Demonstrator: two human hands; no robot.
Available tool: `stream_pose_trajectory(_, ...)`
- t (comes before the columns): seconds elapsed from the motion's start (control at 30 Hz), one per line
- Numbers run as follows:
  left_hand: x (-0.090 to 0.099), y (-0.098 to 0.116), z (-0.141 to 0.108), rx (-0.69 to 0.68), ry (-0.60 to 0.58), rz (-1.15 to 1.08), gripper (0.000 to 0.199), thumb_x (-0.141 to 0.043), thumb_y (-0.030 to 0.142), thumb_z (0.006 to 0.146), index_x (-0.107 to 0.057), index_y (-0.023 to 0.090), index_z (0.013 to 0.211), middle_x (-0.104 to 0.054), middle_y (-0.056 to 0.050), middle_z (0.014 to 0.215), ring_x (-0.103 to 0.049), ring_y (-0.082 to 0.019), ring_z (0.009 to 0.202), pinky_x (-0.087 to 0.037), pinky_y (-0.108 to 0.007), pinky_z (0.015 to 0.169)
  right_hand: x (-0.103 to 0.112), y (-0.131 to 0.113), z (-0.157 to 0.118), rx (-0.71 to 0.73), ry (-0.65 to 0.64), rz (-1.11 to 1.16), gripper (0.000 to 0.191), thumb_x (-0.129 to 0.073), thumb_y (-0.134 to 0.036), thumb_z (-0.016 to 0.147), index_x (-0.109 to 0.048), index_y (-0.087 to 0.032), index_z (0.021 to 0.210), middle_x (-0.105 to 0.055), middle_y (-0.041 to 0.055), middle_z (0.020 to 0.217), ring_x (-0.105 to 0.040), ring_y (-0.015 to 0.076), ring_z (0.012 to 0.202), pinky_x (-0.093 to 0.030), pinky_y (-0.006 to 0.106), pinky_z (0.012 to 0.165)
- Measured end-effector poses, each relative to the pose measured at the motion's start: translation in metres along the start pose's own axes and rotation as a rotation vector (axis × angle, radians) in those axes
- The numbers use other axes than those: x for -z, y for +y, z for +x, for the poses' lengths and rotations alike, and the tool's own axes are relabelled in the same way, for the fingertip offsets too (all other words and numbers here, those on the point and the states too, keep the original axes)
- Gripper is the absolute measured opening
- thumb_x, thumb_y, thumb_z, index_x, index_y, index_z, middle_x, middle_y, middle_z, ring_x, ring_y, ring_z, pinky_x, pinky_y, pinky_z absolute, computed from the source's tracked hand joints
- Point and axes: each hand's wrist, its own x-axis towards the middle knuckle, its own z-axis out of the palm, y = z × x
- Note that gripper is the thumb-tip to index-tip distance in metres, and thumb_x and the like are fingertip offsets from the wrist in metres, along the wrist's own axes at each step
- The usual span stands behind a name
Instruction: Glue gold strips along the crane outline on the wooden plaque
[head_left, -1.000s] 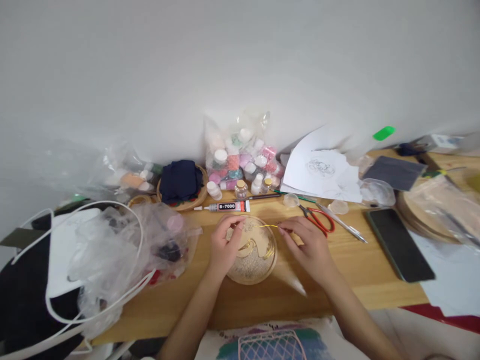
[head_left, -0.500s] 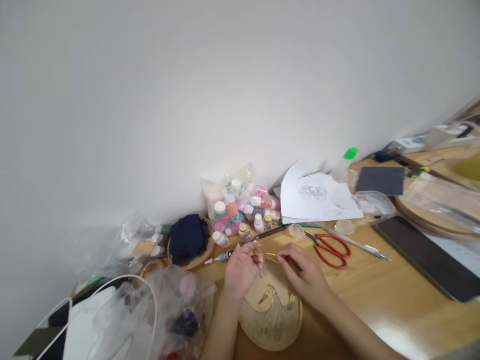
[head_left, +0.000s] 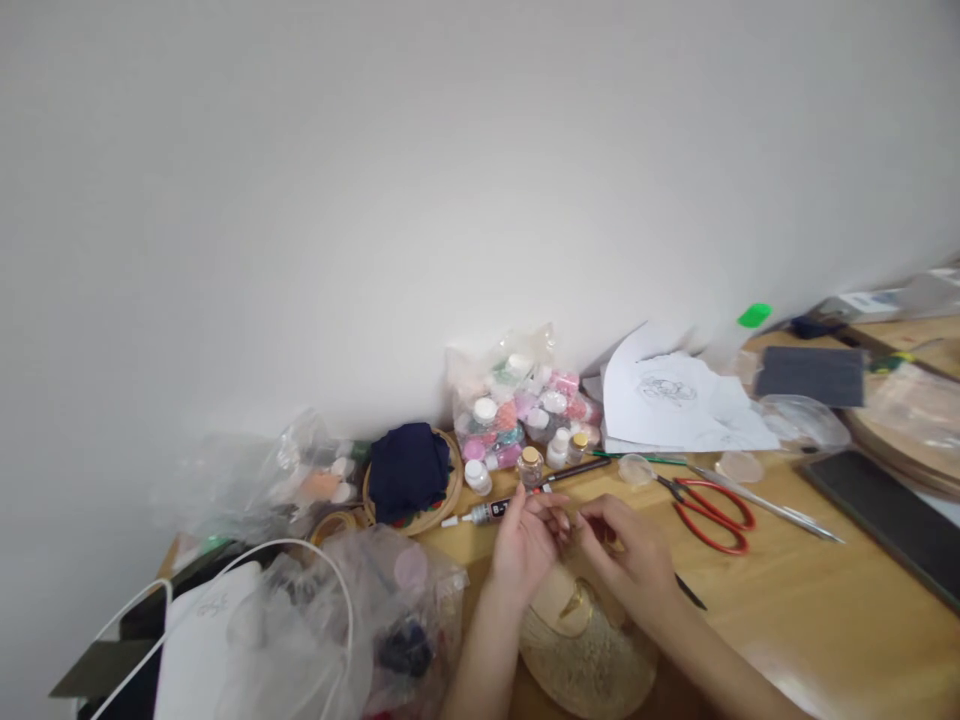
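My left hand (head_left: 525, 550) is turned palm up with its fingers curled in, over the far edge of a round hoop (head_left: 589, 665). Sheer pale fabric with a gold motif (head_left: 574, 603) covers the hoop. Close to the left fingertips, my right hand (head_left: 626, 550) pinches thumb and forefinger together. A thin gold strand showed in that pinch a moment earlier; now the strand is too small and blurred to see. Whatever the left fingers hold is hidden. A dark pointed tool (head_left: 690, 592) lies partly behind the right wrist.
Red-handled scissors (head_left: 720, 515), a glue tube (head_left: 487, 513) and small jars (head_left: 530, 466) lie beyond my hands. A bag of bottles (head_left: 517, 400) and drawn sheets (head_left: 675, 400) lean by the wall. Plastic bags (head_left: 300, 630) crowd the left; a phone (head_left: 885, 520) lies right.
My hands have come closer together, and the gold strand between them no longer shows. The whole view has swung left, so everything sits further right. The dark pointed tool now shows beside the right wrist.
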Motion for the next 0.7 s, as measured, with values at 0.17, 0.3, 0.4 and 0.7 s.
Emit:
stream_pose_trajectory(0.17, 0.001, 0.001, 0.000, 0.021, -0.015, -0.088, 0.051, -0.058, 0.055, 0.081, -0.073, 0.006, 0.074, -0.063, -0.008, 0.062, -0.057, -0.016, 0.060, -0.040, -0.029, 0.069, -0.009, -0.001, 0.001, 0.057, 0.014, 0.018, 0.014, -0.052, -0.020, 0.086, -0.058, -0.019, 0.074, -0.059, 0.0000, 0.060, -0.055, 0.0118, 0.051, -0.043, 0.022, 0.048)
stream_pose_trajectory(0.3, -0.001, 0.003, -0.002, 0.016, -0.014, -0.107, 0.056, -0.055, 0.059, 0.081, -0.072, 0.006, 0.076, -0.061, -0.008, 0.059, -0.056, -0.016, 0.060, -0.042, -0.031, 0.070, -0.013, 0.003, -0.001, 0.065, 0.037, 0.047, 0.013, -0.052, -0.020, 0.086, -0.057, -0.019, 0.074, -0.059, 0.0002, 0.061, -0.055, 0.0116, 0.051, -0.043, 0.022, 0.048)
stream_pose_trajectory(0.4, -0.004, 0.005, -0.003, 0.014, 0.007, -0.099, 0.056, -0.055, 0.060, 0.081, -0.072, 0.007, 0.075, -0.059, -0.007, 0.058, -0.055, -0.016, 0.059, -0.042, -0.031, 0.069, -0.014, 0.005, -0.003, 0.038, 0.007, 0.087, 0.013, -0.053, -0.019, 0.087, -0.058, -0.019, 0.075, -0.059, 0.0002, 0.061, -0.055, 0.0117, 0.052, -0.044, 0.022, 0.049)
stream_pose_trajectory(0.7, -0.006, 0.006, -0.007, 0.015, 0.043, -0.020, 0.054, -0.049, 0.060, 0.084, -0.071, 0.012, 0.070, -0.048, -0.002, 0.053, -0.048, -0.013, 0.054, -0.042, -0.030, 0.066, -0.017, 0.000, -0.006, -0.007, 0.018, 0.161, 0.013, -0.053, -0.017, 0.084, -0.056, -0.019, 0.072, -0.056, -0.0019, 0.058, -0.053, 0.0099, 0.050, -0.041, 0.020, 0.048)
